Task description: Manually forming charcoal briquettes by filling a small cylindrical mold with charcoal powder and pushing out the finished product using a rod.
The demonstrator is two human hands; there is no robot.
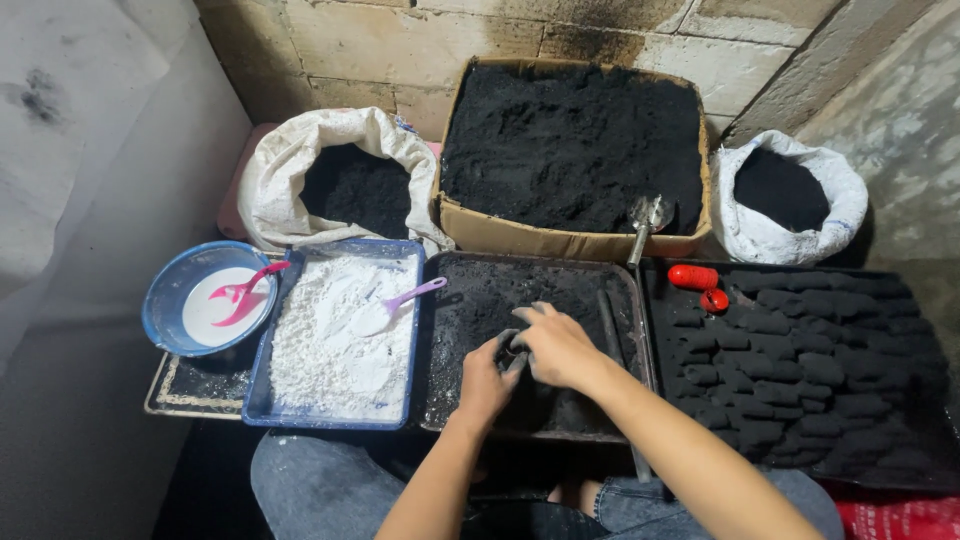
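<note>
left hand (487, 380) + right hand (556, 345): pressed together around small dark mould (512, 352) | over black powder tray (610, 272), right of white-powder tray (262, 405)

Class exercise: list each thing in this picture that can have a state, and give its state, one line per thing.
Left hand: pressed into black powder, fingers curled.
Right hand: over a small dark mould, grip unclear.
Middle tray: partly filled with black powder.
Blue tray: full of white powder.
Cardboard box: open, heaped.
Left sack: open.
Right tray: covered with formed black lumps.
</note>
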